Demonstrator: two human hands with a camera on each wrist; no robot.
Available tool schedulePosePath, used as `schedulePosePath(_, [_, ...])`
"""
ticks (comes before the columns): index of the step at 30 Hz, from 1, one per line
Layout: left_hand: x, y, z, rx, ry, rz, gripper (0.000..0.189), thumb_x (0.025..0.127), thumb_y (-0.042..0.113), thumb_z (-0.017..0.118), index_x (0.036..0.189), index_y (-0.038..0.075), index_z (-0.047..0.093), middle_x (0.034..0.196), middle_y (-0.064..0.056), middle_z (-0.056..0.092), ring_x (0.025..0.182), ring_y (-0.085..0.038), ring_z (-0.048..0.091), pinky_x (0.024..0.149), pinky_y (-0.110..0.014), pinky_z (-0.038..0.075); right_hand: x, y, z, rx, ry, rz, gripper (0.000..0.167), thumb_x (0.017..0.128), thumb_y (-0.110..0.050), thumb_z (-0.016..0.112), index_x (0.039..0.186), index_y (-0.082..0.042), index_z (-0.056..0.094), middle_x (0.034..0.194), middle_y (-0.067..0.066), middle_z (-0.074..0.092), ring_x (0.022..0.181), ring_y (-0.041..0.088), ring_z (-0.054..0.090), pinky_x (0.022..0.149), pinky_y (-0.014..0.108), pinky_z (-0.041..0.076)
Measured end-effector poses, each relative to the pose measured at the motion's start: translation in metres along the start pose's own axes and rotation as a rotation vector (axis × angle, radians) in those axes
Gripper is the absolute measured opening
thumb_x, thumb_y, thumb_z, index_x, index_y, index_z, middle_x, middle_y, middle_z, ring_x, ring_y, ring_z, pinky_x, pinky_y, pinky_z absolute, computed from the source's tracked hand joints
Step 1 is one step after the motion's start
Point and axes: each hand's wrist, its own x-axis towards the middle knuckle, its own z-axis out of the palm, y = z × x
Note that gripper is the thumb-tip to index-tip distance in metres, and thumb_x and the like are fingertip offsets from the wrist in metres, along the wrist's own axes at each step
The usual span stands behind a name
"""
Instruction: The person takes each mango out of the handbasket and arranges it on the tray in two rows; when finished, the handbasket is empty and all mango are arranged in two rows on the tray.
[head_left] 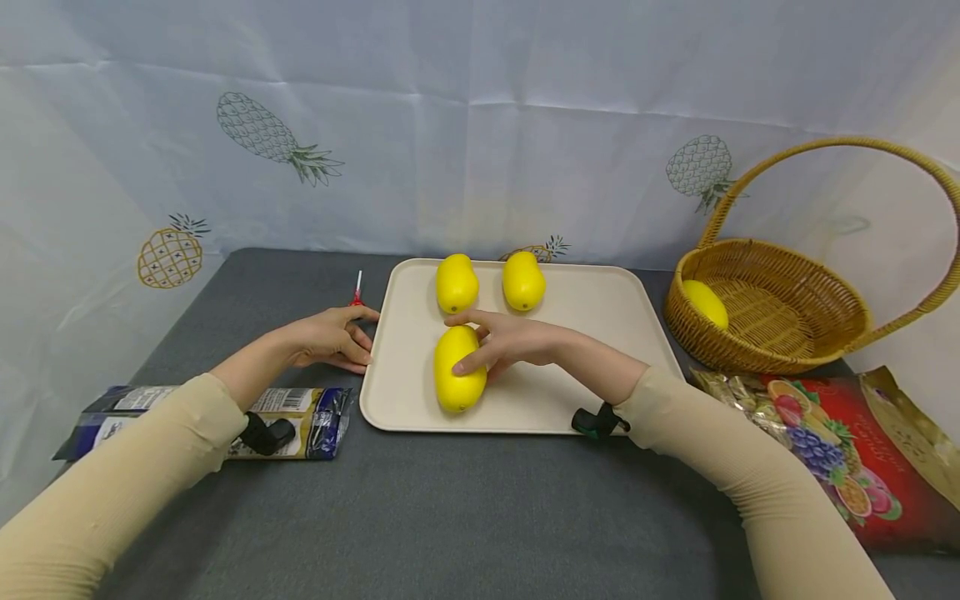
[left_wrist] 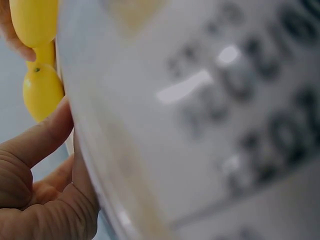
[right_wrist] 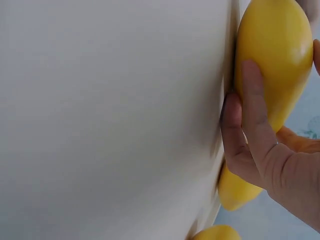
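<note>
A cream tray [head_left: 592,367] lies on the dark table, holding several smooth, oblong yellow mangoes. My right hand [head_left: 517,340] grips the nearest mango [head_left: 459,385], with thumb and fingers curled round its right side and far end. That mango [right_wrist: 275,55] fills the upper right of the right wrist view, low beside the tray surface. Farther back on the tray are a left mango [head_left: 457,283] and a right mango [head_left: 523,281]. At the tray's left rim, my left hand [head_left: 330,337] holds the edge with bent fingers; some fingertips are hidden.
To the right, a wicker basket [head_left: 765,354] with a tall handle contains one yellow fruit [head_left: 705,303]. A red fruit-printed bag [head_left: 847,458] lies before it. Under my left forearm is a blue-and-white package [head_left: 322,425]. Behind my left hand lies a slim red-and-white object [head_left: 357,293].
</note>
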Motion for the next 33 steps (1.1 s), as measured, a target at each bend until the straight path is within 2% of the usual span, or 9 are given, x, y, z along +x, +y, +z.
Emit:
schedulePosePath(7, [0.0,0.001,0.0,-0.009,-0.012,0.014,0.086,0.091,-0.003,0.064,0.158,0.002,0.011,0.1,-0.01,0.056,0.083,-0.015,0.067,0.082,-0.031,0.064,-0.003,-0.002,-0.002,0.017,-0.011,0.004,0.086,0.086,-0.028,0.077,0.155,-0.032,0.026,0.156,0.017,0.027,0.137,0.028,0.046,0.094,0.037,0.06])
schedulePosePath(13, [0.0,0.0,0.0,-0.007,-0.003,0.006,0.086,0.09,-0.003,0.065,0.157,0.003,0.012,0.1,-0.01,0.055,0.083,-0.016,0.068,0.082,-0.032,0.064,-0.007,0.0,-0.007,0.022,-0.017,0.006,0.084,0.088,-0.031,0.075,0.156,-0.03,0.025,0.154,0.015,0.03,0.132,0.029,0.051,0.095,0.038,0.06])
schedulePosePath(19, [0.001,-0.001,-0.001,-0.003,0.003,0.0,0.086,0.09,-0.004,0.064,0.158,0.004,0.012,0.102,-0.011,0.056,0.084,-0.016,0.068,0.083,-0.032,0.064,-0.018,-0.002,-0.016,0.028,0.015,0.001,0.082,0.089,-0.033,0.073,0.155,-0.027,0.025,0.153,0.014,0.032,0.129,0.033,0.053,0.094,0.041,0.061])
schedulePosePath(25, [0.0,0.001,0.0,-0.007,-0.003,0.002,0.086,0.091,-0.004,0.063,0.158,0.004,0.01,0.103,-0.011,0.057,0.084,-0.015,0.068,0.083,-0.032,0.064,-0.035,-0.006,-0.029,0.033,0.104,-0.052,0.076,0.09,-0.03,0.072,0.153,-0.023,0.03,0.154,0.016,0.031,0.13,0.034,0.053,0.098,0.046,0.059])
schedulePosePath(30, [0.001,0.0,0.0,-0.007,-0.008,0.005,0.085,0.091,-0.004,0.063,0.158,0.003,0.011,0.102,-0.01,0.057,0.084,-0.015,0.068,0.083,-0.032,0.064,-0.055,-0.011,-0.045,0.037,0.221,-0.13,0.065,0.092,-0.025,0.069,0.149,-0.019,0.038,0.151,0.013,0.038,0.132,0.028,0.049,0.1,0.045,0.058])
schedulePosePath(33, [0.001,0.0,0.0,-0.012,-0.006,0.0,0.085,0.09,-0.004,0.063,0.158,0.004,0.012,0.101,-0.01,0.057,0.084,-0.015,0.068,0.082,-0.032,0.064,-0.066,-0.014,-0.056,0.04,0.269,-0.166,0.06,0.094,-0.023,0.066,0.148,-0.016,0.04,0.149,0.013,0.041,0.132,0.031,0.05,0.101,0.044,0.057])
